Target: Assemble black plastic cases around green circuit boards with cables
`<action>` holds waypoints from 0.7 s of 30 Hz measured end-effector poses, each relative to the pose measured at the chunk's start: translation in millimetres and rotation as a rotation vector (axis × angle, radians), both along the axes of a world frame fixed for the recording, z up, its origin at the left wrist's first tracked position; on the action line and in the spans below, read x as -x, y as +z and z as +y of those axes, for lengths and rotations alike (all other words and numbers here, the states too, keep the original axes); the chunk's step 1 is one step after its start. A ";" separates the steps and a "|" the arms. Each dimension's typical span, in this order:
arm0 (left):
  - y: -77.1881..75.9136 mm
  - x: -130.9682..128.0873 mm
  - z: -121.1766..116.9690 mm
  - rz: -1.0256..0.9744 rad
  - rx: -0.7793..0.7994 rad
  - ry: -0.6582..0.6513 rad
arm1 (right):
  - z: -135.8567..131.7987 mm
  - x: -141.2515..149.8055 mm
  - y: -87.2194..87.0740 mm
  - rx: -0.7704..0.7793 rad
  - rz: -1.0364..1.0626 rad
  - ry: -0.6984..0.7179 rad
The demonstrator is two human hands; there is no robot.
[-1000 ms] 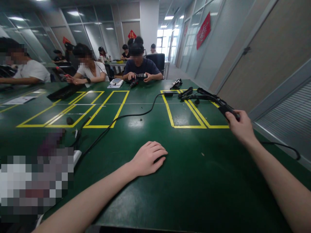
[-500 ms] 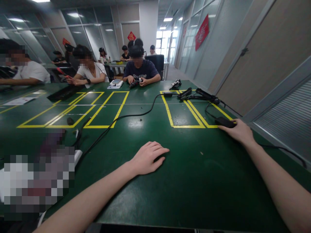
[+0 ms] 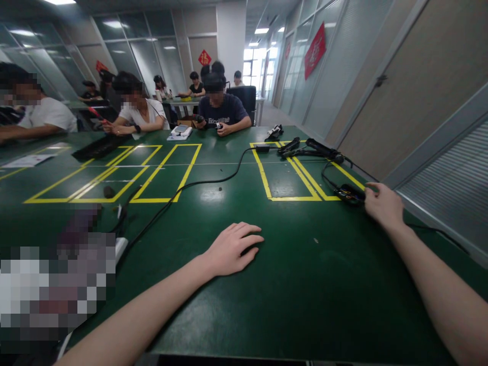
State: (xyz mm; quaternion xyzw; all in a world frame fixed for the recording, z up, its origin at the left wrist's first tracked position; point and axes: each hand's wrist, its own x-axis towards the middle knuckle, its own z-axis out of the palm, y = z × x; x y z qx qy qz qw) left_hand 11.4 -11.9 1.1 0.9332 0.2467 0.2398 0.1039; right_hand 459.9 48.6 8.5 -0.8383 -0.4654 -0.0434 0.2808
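My left hand [image 3: 237,249] rests palm down on the green table [image 3: 297,300], its fingers spread and nothing in them. At the right, my right hand [image 3: 385,206] has its fingers curled at the right end of a small black case [image 3: 349,194]. Coloured wires show in the side of the case facing up. Part of my right fingertips is hidden, so the exact hold is hard to see. A thin black cord runs from the case toward black jointed parts [image 3: 324,150] behind it.
Yellow tape rectangles [image 3: 293,199] mark the table. A long black cable [image 3: 213,181] crosses it to a black connector [image 3: 262,148]. A small dark lump [image 3: 109,192] and blurred-out items [image 3: 61,284] lie left. Opposite, a person [image 3: 223,109] handles small objects; others sit farther left.
The black case has been turned so that its wires show, where a smooth black surface faced up before. My right hand has shifted slightly right; my left hand has stayed almost still.
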 end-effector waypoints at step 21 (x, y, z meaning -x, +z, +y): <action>-2.3 -0.2 0.9 0.019 0.014 -0.002 | -12.6 27.5 17.6 0.000 0.246 -0.111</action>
